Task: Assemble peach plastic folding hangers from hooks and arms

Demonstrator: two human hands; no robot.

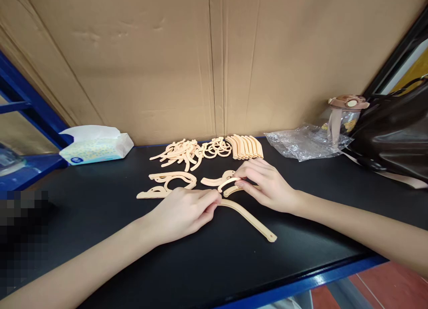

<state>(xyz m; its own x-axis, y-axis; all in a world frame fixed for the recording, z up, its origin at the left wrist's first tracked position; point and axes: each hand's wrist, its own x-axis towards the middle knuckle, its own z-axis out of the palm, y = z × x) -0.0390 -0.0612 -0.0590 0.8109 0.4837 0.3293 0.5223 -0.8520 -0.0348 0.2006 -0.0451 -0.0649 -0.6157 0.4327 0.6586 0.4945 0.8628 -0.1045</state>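
My left hand (187, 213) pinches one end of a long, curved beige hanger arm (249, 216), whose far end slants toward the front right. Between the thumb and fingers of my right hand (267, 186) is a small curved beige strip (229, 181), its free tip close to my left fingertips. Just behind, a hanger piece with a rounded end (214, 181) lies on the table, and another arm (231, 191) shows partly under my right hand. Beyond my left hand rests a folded beige hanger (180, 177), partly covered by that hand.
At the back of the black table (267, 264) lie a heap of small curved parts (183, 152), several ring-like hooks (217, 147) and a row of hanger arms (245, 147). A tissue pack (95, 144) stands left; clear plastic wrap (301, 142), a bottle (347, 113) and a dark bag (397, 126) are right.
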